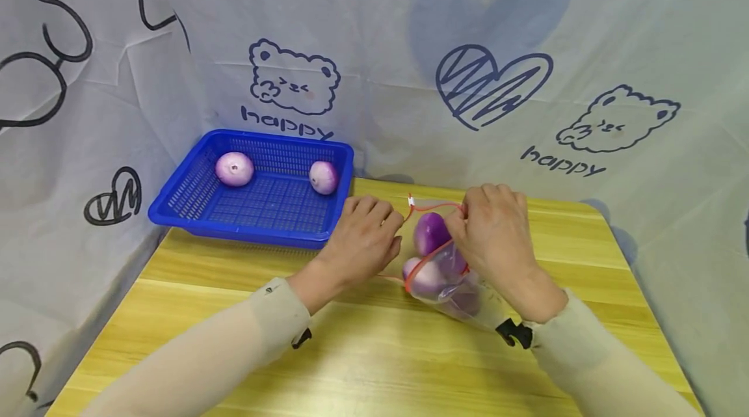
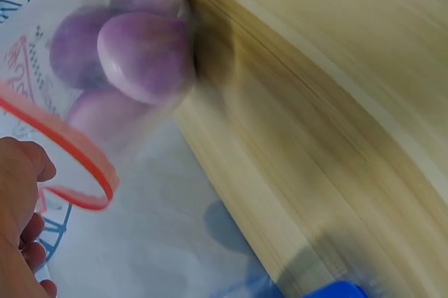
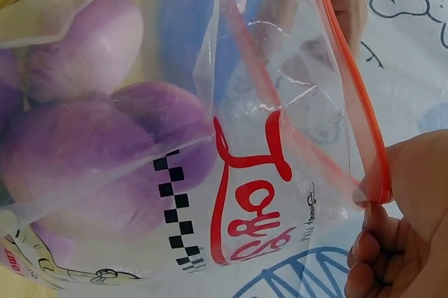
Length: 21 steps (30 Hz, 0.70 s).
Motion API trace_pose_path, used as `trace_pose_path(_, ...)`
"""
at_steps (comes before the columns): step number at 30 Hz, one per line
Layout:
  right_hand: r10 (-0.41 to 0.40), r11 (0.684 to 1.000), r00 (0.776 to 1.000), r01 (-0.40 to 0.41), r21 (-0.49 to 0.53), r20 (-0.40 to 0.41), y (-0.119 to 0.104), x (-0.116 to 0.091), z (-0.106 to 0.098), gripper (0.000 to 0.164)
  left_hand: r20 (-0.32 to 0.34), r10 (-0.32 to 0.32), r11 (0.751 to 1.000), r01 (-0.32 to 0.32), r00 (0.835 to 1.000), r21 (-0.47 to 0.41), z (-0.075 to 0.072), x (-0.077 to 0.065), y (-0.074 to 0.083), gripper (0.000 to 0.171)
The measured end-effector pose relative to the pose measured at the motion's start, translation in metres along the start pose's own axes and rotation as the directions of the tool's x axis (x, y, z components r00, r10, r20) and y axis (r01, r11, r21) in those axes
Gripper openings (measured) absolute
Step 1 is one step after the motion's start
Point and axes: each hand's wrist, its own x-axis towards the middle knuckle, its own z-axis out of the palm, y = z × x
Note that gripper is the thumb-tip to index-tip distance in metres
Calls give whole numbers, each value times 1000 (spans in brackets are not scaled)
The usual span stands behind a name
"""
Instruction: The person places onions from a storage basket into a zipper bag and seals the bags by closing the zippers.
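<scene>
A clear plastic zip bag (image 3: 245, 200) with a red zip strip (image 3: 374, 151) and printed lettering lies tilted on the table, several purple onions (image 1: 432, 233) inside it. My right hand (image 1: 497, 235) pinches a corner of the strip at the bag's mouth, as the right wrist view shows closely. On the opposite side of the mouth, my left hand (image 1: 365, 235) holds the edge with curled fingers; its exact contact is partly hidden. Between both hands the mouth is spread, and a white slider (image 1: 411, 201) sits on its far edge.
A blue plastic basket (image 1: 251, 231) stands at the table's back left, close to my left hand. Inside are two purple onions (image 1: 235, 169), set apart. The wooden table (image 1: 374, 365) reaches a printed cloth (image 1: 398, 85) hanging behind and at the sides.
</scene>
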Motion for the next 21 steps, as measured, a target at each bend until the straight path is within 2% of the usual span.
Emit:
trace_pose_path(8,4,1000,1000,-4,-22,-8,4,-1,-1,18,47,-54,998,54,997,-8,-12,-7,-15,23)
trace_pose_path(15,-13,1000,1000,13,-26,-13,5,-4,1,18,1,-90,996,89,996,11,-20,-16,-36,21)
trace_pose_path(21,-36,999,999,35,-33,-32,7,-6,2,18,19,-145,989,145,989,13,-29,-23,-62,18)
